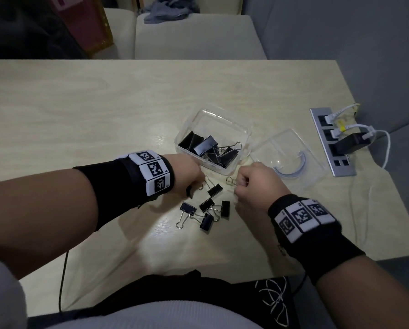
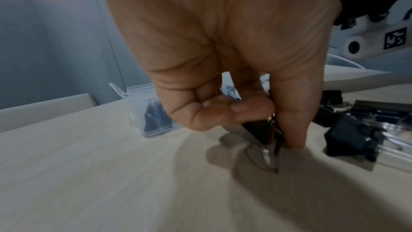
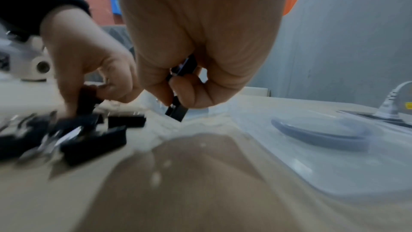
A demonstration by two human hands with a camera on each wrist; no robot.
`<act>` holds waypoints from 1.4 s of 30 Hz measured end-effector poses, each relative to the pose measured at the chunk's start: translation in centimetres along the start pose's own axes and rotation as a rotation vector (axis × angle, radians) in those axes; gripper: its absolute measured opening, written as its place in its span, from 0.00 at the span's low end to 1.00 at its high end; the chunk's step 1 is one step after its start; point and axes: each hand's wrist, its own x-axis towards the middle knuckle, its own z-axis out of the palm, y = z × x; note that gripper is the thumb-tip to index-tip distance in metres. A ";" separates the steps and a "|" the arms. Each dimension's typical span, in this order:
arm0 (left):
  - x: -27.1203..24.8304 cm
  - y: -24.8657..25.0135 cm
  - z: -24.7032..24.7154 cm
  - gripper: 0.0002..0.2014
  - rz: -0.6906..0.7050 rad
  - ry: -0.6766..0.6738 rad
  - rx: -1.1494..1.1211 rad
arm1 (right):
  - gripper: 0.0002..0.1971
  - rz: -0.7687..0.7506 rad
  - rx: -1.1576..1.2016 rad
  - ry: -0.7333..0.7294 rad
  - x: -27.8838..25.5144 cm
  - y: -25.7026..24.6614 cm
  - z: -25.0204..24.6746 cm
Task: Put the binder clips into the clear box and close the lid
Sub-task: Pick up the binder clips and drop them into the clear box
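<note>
The clear box (image 1: 242,129) stands open in the middle of the table with several black binder clips (image 1: 207,146) inside. Its clear lid (image 1: 291,160) lies flat just to the right. Several more clips (image 1: 207,211) lie loose on the table in front of the box. My left hand (image 1: 189,176) pinches a black clip (image 2: 260,130) low over the table, its wire handles pointing down. My right hand (image 1: 248,184) grips another black clip (image 3: 178,110) in curled fingers, wire loop (image 1: 230,180) sticking out left.
A silver power strip (image 1: 333,143) with white plugs, a black adapter and white cables sits at the table's right edge. A black cable hangs off the near edge at left. Beige seats stand beyond the far edge.
</note>
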 end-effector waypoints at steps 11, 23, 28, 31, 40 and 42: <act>0.5 -0.5 -1.4 0.12 0.048 0.124 -0.148 | 0.16 0.086 0.271 0.329 5.9 -1.9 -4.3; 2.7 -2.9 -8.0 0.17 -0.296 0.608 -0.552 | 0.07 -0.098 0.104 0.153 0.2 -1.1 0.8; 2.7 -3.5 -7.1 0.19 -0.326 0.524 -0.344 | 0.15 -0.093 0.103 0.138 -0.5 -0.7 2.1; 1.9 -3.6 -5.8 0.19 -0.396 0.424 -0.204 | 0.09 -0.141 0.066 0.194 -1.0 -1.0 2.2; 1.0 -1.9 -3.8 0.22 -0.427 0.306 -0.052 | 0.26 -0.249 -0.328 -0.086 -2.2 -3.0 4.6; 0.7 -1.3 -3.8 0.21 -0.444 0.284 -0.021 | 0.22 -0.265 -0.303 -0.045 -2.2 -3.2 4.9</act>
